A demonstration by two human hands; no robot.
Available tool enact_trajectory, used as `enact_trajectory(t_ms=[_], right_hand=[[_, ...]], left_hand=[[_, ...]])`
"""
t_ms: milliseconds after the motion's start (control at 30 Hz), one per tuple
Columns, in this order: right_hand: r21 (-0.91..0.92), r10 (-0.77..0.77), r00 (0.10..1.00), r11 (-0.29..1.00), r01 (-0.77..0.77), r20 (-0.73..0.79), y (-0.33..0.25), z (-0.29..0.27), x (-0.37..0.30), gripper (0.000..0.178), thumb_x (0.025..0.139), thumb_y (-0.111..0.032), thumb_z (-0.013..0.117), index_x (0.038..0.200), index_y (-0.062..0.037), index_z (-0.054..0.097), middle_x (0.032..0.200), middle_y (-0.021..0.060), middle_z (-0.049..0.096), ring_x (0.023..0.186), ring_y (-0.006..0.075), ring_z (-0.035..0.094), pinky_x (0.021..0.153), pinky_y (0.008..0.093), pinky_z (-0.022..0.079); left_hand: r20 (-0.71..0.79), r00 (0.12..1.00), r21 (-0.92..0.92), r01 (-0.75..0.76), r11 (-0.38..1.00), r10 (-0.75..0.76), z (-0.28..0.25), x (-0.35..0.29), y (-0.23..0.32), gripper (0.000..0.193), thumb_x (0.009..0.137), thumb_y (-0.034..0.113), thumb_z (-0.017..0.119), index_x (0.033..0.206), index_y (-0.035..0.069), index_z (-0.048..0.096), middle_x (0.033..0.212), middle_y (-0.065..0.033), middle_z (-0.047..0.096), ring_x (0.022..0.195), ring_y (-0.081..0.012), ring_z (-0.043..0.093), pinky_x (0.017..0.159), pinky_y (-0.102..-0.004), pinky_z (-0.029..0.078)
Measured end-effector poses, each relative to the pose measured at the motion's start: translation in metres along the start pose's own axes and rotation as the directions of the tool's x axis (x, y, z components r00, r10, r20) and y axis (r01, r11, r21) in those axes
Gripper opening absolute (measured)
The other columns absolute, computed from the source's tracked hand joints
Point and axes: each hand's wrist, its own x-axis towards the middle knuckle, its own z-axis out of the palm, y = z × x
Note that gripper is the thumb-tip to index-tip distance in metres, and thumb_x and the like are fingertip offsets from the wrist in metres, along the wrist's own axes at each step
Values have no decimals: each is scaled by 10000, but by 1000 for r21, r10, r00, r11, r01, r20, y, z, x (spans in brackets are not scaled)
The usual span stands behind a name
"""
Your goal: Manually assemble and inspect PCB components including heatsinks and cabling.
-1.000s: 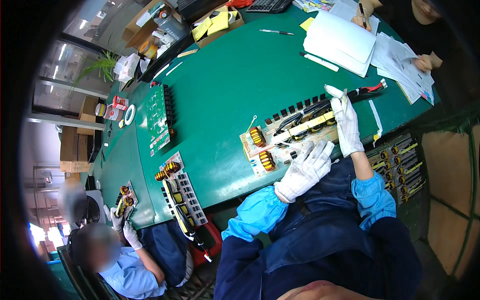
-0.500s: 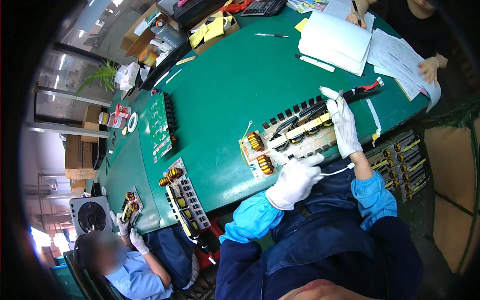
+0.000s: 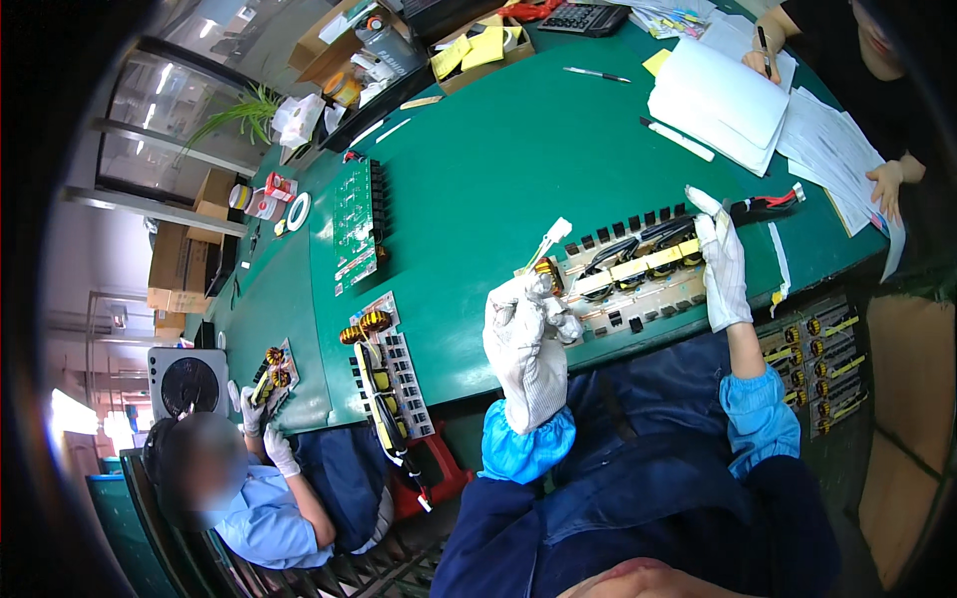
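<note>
On the green table before me lies a long circuit board (image 3: 638, 289) with black parts along its edges, a yellow-taped strip and copper coils at its left end. My right hand (image 3: 722, 264), in a white glove, grips the board's right end, beside black and red wires (image 3: 773, 203). My left hand (image 3: 526, 344), also gloved, is raised over the left end with fingers curled. A short white cable with a white plug (image 3: 558, 231) sticks up from its fingers. This hand hides most of the coils.
Left of me lie a second coil board (image 3: 387, 384) and a green circuit board (image 3: 354, 224). A co-worker in light blue (image 3: 274, 523) handles another board. Across the table, a person writes beside papers (image 3: 718, 100). A white strip (image 3: 780, 257) lies at the right edge.
My left hand has moved left and up from the board's near edge, fingers now curled upward. The white cable has swung from its right side to above it. My right hand stays on the board.
</note>
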Motion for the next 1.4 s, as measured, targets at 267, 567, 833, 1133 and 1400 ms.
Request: enact_trajectory(t_ms=[267, 567, 833, 1133, 1400], right_hand=[[18, -65, 998, 998, 65, -10, -13, 4, -5, 451, 1033, -280, 515, 1390, -6, 533, 1260, 46, 619, 1076, 123, 553, 968, 260, 427], [-11, -38, 999, 999, 38, 5, -26, 4, 0, 421, 1037, -264, 501, 1381, -26, 551, 1287, 38, 614, 1092, 122, 539, 984, 256, 408], [-64, -120, 993, 991, 121, 19, 2, -3, -4, 498, 1032, -293, 496, 1414, 27, 494, 1352, 99, 588, 1230, 192, 531, 1077, 298, 372], [39, -72, 997, 997, 70, 39, -18, 2, -1, 499, 1054, -317, 475, 1431, 10, 490, 1331, 55, 580, 1131, 110, 494, 1009, 265, 386], [-59, 8, 997, 998, -13, -83, -16, 6, -10, 461, 1048, -302, 511, 1382, 17, 521, 1215, 87, 644, 1090, 140, 576, 956, 277, 442]], left_hand=[[-63, 998, -27, -13, 1000, 12, 0, -2, 2, 193, 984, 187, 607, 1090, 26, 595, 820, -52, 582, 668, -168, 566, 558, -290, 454], [182, 949, -400, 309, 863, -256, -9, 20, -5, 197, 973, 267, 559, 911, 80, 542, 681, 11, 438, 503, -105, 400, 488, -259, 304], [216, 818, -651, 528, 545, -534, -23, 28, -27, 307, 998, 259, 447, 700, 205, 394, 488, 103, 299, 397, -29, 272, 386, -236, 221], [472, 813, -840, 533, 107, -342, -26, 36, -34, 304, 1016, 94, 414, 717, 149, 415, 539, 61, 403, 401, -19, 382, 376, -182, 306], [411, 836, -897, 443, 4, -364, -19, 32, -40, 327, 999, 112, 410, 675, 157, 400, 512, 49, 404, 374, -22, 410, 351, -183, 321]])
